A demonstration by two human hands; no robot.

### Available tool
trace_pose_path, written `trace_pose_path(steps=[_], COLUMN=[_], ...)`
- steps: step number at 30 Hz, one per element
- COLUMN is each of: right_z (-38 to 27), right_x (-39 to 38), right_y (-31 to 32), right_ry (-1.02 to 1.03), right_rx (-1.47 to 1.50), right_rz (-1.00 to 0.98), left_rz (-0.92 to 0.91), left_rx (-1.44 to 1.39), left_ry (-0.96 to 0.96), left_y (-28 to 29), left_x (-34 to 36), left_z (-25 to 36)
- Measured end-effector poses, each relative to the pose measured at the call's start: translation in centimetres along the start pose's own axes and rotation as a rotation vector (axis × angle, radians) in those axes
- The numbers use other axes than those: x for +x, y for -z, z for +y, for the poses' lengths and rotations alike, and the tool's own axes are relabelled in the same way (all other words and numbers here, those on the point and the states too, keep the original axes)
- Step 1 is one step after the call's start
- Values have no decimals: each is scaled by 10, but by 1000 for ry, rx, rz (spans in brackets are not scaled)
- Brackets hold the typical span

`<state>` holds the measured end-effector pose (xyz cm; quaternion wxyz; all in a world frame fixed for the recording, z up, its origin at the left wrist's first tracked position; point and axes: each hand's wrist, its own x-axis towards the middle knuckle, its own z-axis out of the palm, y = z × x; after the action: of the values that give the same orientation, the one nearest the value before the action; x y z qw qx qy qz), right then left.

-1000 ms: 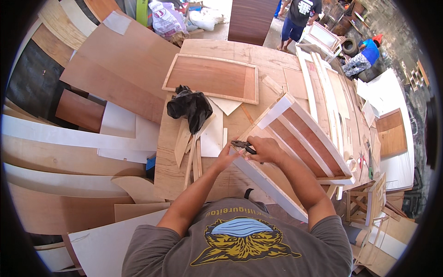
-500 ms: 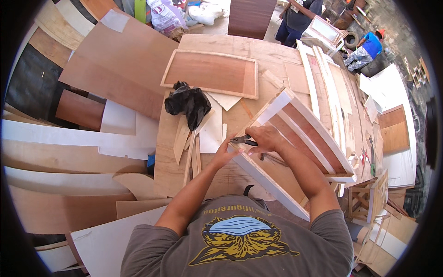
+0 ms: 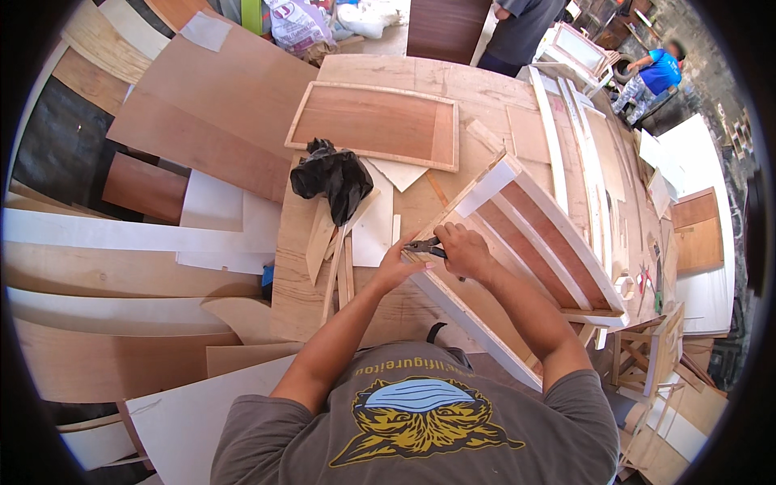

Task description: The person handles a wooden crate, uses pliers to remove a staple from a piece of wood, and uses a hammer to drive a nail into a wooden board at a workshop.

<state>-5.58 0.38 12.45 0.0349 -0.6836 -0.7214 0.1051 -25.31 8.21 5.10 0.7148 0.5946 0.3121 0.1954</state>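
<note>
My right hand (image 3: 467, 252) is closed around the dark handles of a pair of pliers (image 3: 420, 246). The pliers' metal jaws lie at the near left corner of a box-like wooden frame (image 3: 558, 226), which has white edges and reddish-brown panels crossed by slats. My left hand (image 3: 396, 268) grips that same corner, its fingers close to the jaws. Whatever sits between the jaws is too small to make out. The frame stands tilted on the plywood table (image 3: 303, 311), its near side reaching toward my body.
A crumpled black plastic bag (image 3: 331, 178) and thin wood strips (image 3: 343, 267) lie left of my hands. Behind them is a framed panel (image 3: 376, 125). Long white-edged strips (image 3: 594, 178) run along the right. Large boards (image 3: 202, 105) crowd the left. Two other people are farther back.
My right hand has shifted and turned slightly on the pliers, while the jaws stay at the frame's corner. My left hand keeps its place. The two people behind have moved.
</note>
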Motion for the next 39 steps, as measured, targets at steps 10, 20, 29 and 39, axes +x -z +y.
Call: trace_pose_path(steps=[10,20,29,39], right_z=[-9,-10,-8,-17], right_x=[-4,0,7,7], right_y=[-10,-13,0,16], right_ry=[14,10,63,40], right_rx=[-154,-183,-211,-223], right_rz=[169,266,233,128], left_rz=[-18,2,-15,4], left_rx=[-85,-63,-275,-213], left_ry=[84,98,127,105], left_y=[0,-3,-7,-8], left_x=[2,-1,0,-4], left_z=[0,10,4,7])
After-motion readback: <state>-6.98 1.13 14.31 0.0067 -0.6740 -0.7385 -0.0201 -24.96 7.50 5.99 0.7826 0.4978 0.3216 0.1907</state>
